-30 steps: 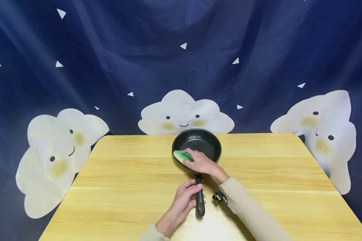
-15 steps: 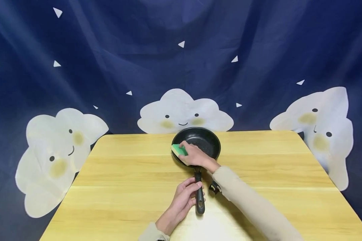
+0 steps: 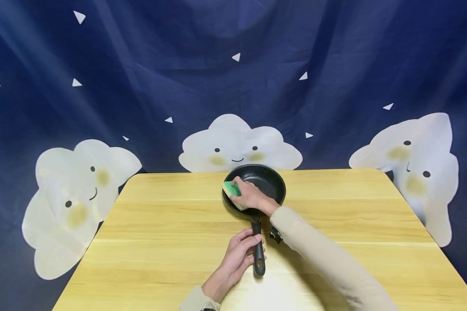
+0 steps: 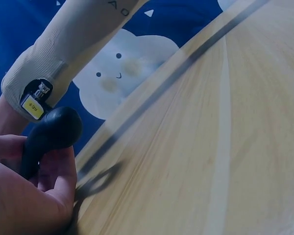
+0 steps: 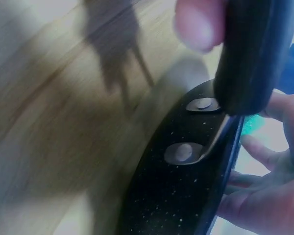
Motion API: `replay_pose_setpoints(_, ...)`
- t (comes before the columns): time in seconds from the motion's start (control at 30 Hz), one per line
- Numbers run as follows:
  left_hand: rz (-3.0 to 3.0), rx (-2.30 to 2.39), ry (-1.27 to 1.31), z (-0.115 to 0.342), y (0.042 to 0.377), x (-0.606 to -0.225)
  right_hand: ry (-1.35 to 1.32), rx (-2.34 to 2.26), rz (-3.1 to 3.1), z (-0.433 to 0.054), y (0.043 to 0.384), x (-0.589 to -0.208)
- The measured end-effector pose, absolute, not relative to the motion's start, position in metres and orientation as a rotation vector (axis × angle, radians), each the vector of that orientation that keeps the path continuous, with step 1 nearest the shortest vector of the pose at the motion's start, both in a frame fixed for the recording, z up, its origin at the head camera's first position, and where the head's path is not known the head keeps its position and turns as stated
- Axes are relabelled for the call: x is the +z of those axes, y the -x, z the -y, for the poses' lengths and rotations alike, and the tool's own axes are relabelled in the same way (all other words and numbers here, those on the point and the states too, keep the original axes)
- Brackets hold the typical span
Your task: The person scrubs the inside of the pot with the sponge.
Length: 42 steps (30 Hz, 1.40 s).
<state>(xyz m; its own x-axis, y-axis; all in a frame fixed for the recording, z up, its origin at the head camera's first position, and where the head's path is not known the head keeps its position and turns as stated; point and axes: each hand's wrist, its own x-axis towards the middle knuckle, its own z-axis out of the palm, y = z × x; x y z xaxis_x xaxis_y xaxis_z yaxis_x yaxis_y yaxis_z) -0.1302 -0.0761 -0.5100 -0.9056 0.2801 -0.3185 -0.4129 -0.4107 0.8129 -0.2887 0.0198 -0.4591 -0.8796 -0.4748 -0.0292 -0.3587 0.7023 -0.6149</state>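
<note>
A black frying pan (image 3: 270, 183) sits at the far side of the table in the head view, its handle (image 3: 259, 259) pointing toward me. My left hand (image 3: 233, 259) grips that handle, thumb on top and fingers beneath. Inside the pan, at the left wall, my right hand (image 3: 251, 195) holds a green and pale yellow sponge (image 3: 231, 188). In the right wrist view the pan's speckled outside (image 5: 171, 196) hides most of the sponge; only a bit of green shows by the fingers. The left wrist view has the handle's rounded end (image 4: 61, 127) in the left hand (image 4: 24, 200).
The light wooden table (image 3: 159, 216) spreads to both sides of the pan. A dark blue curtain (image 3: 202, 65) with white clouds hangs behind its far edge. A small black device (image 3: 275, 234) is at the right wrist. The right forearm (image 3: 323, 250) crosses the table's right half.
My right hand has moved the sponge up and slightly left along the pan's left wall, most of it in the first half second. The left hand keeps its grip on the handle.
</note>
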Motion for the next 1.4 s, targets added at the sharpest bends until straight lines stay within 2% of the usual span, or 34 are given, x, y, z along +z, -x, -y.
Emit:
replay_pose_setpoints(0.37, -1.392, 2.332, 0.195, 0.077, 0.126, -0.514, 0.626, -0.849, -2.824, -0.015, 0.292, -0.470)
replay_pose_setpoints(0.6, -1.390, 2.321, 0.180, 0.077, 0.121, -0.516, 0.690, -0.719, -2.917, -0.019, 0.292, -0.480)
replay_pose_setpoints(1.4, -1.442, 2.329, 0.181, 0.075, 0.130, -0.511, 0.692, -0.365, -3.106, -0.032, 0.310, -0.482)
